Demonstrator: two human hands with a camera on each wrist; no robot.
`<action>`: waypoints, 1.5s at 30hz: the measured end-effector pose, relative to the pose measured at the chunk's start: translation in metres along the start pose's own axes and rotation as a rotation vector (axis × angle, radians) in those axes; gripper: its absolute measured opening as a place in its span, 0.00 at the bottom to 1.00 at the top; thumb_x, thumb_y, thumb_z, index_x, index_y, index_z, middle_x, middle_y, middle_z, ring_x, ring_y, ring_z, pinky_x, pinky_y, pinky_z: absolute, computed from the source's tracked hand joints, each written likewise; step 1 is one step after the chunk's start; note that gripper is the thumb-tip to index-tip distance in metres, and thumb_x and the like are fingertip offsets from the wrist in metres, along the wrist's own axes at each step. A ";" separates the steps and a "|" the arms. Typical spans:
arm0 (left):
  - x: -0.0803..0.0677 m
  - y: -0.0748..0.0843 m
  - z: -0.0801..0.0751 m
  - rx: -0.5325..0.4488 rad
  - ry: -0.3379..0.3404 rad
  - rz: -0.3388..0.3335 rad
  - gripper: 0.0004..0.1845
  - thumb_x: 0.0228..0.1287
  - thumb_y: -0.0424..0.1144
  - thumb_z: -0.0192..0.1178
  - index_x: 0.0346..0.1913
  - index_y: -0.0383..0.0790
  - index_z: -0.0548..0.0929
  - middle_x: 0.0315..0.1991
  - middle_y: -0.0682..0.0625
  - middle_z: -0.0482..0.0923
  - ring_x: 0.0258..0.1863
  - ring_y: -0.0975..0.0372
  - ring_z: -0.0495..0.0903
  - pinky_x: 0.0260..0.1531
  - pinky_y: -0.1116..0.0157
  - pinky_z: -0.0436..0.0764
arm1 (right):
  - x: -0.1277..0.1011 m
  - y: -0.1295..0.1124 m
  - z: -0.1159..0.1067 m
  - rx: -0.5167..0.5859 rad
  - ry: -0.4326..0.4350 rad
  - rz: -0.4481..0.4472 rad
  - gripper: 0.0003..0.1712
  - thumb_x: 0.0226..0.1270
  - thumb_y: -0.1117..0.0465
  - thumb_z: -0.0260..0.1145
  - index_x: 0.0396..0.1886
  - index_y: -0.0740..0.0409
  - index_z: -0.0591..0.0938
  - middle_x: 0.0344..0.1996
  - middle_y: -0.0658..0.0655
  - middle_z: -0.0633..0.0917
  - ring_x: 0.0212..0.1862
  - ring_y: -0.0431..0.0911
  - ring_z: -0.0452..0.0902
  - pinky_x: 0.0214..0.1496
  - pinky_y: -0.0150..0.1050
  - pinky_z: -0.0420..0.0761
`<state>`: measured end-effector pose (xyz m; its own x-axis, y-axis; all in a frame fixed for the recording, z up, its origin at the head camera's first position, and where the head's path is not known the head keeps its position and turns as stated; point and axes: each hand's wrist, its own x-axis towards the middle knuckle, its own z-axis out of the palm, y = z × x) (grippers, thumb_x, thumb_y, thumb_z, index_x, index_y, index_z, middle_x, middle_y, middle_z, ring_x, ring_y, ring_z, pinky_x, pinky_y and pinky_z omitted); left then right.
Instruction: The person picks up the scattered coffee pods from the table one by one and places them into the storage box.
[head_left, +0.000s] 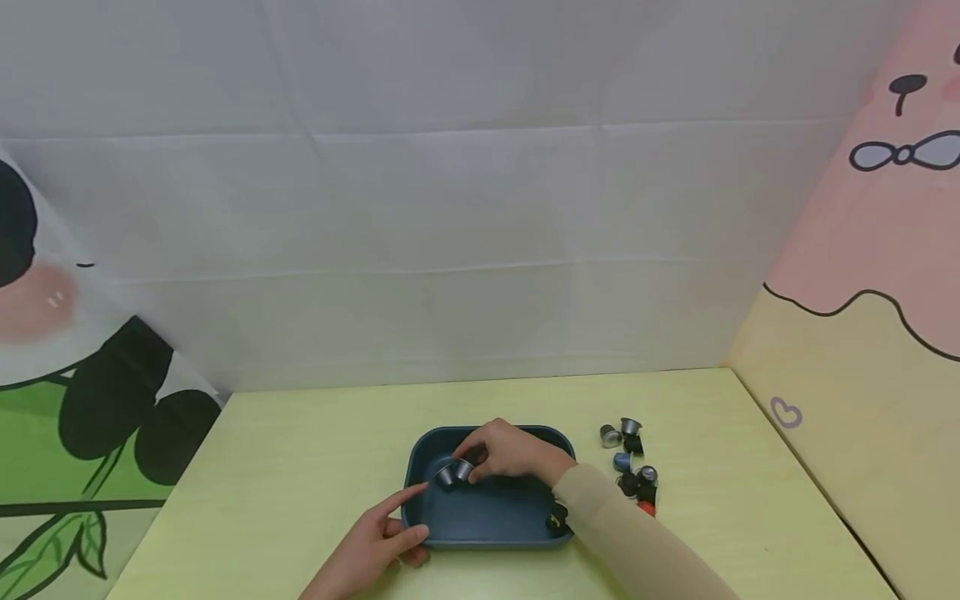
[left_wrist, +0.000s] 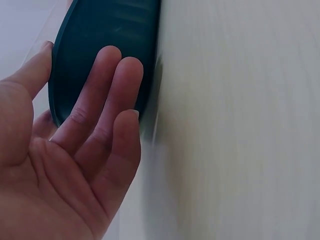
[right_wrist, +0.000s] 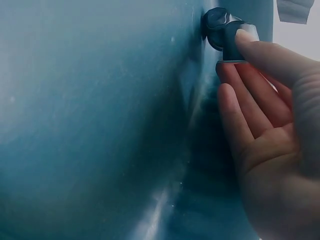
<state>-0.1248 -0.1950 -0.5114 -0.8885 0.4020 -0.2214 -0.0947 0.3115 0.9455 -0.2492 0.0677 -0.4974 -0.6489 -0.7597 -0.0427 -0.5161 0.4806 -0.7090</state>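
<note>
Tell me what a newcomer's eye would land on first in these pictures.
First, the dark blue tray in the middle of the yellow-green table, with the right hand reaching into it and pinching a small silver capsule beside another already there. Next, the left hand touching the tray's near left corner with straight fingers, and the cluster of loose capsules just right of the tray.
</note>
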 end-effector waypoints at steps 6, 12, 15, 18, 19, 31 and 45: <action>-0.001 -0.001 0.001 -0.005 0.006 0.008 0.34 0.72 0.44 0.61 0.75 0.39 0.63 0.29 0.41 0.86 0.30 0.50 0.87 0.25 0.64 0.77 | 0.000 0.000 0.000 0.020 0.004 -0.015 0.20 0.60 0.63 0.76 0.53 0.51 0.87 0.47 0.43 0.86 0.44 0.34 0.82 0.43 0.28 0.79; -0.001 -0.001 0.002 -0.023 0.009 0.006 0.33 0.72 0.43 0.61 0.75 0.38 0.63 0.29 0.40 0.86 0.30 0.49 0.87 0.26 0.64 0.78 | 0.000 0.000 -0.001 0.126 0.014 -0.019 0.19 0.61 0.66 0.75 0.53 0.56 0.86 0.46 0.48 0.87 0.45 0.37 0.84 0.43 0.29 0.80; -0.001 -0.001 0.001 -0.043 0.004 0.004 0.34 0.72 0.43 0.61 0.75 0.38 0.63 0.29 0.40 0.86 0.30 0.48 0.87 0.28 0.63 0.80 | 0.000 -0.001 -0.003 0.181 0.020 -0.022 0.20 0.61 0.66 0.75 0.53 0.58 0.86 0.47 0.50 0.87 0.47 0.39 0.84 0.44 0.30 0.81; 0.000 -0.001 0.001 -0.050 0.002 0.005 0.34 0.72 0.43 0.61 0.75 0.38 0.63 0.29 0.39 0.86 0.30 0.47 0.87 0.30 0.61 0.82 | -0.001 -0.001 -0.005 0.228 0.023 -0.025 0.20 0.61 0.66 0.74 0.55 0.59 0.85 0.48 0.51 0.87 0.49 0.41 0.84 0.45 0.31 0.81; 0.000 -0.001 0.001 -0.044 0.004 0.008 0.34 0.72 0.43 0.61 0.75 0.38 0.63 0.29 0.39 0.86 0.30 0.47 0.87 0.30 0.61 0.82 | -0.001 -0.001 -0.006 0.240 0.027 -0.031 0.20 0.62 0.66 0.74 0.55 0.59 0.85 0.48 0.51 0.87 0.50 0.41 0.84 0.46 0.32 0.81; -0.002 0.005 0.002 0.020 0.031 0.017 0.34 0.70 0.43 0.63 0.74 0.37 0.64 0.27 0.41 0.85 0.29 0.50 0.86 0.32 0.64 0.81 | -0.009 -0.011 -0.030 0.319 0.105 -0.094 0.19 0.67 0.66 0.70 0.57 0.63 0.83 0.51 0.58 0.86 0.52 0.44 0.83 0.51 0.35 0.80; -0.003 0.005 0.004 0.044 0.050 0.031 0.35 0.70 0.44 0.64 0.75 0.37 0.64 0.27 0.43 0.86 0.28 0.51 0.86 0.36 0.66 0.81 | -0.052 -0.029 -0.072 0.242 0.314 -0.048 0.16 0.76 0.57 0.62 0.57 0.57 0.84 0.50 0.52 0.86 0.52 0.43 0.82 0.53 0.38 0.80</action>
<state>-0.1207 -0.1915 -0.5063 -0.9122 0.3688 -0.1785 -0.0477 0.3371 0.9402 -0.2408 0.1251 -0.4241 -0.7858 -0.5901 0.1852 -0.4277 0.3022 -0.8519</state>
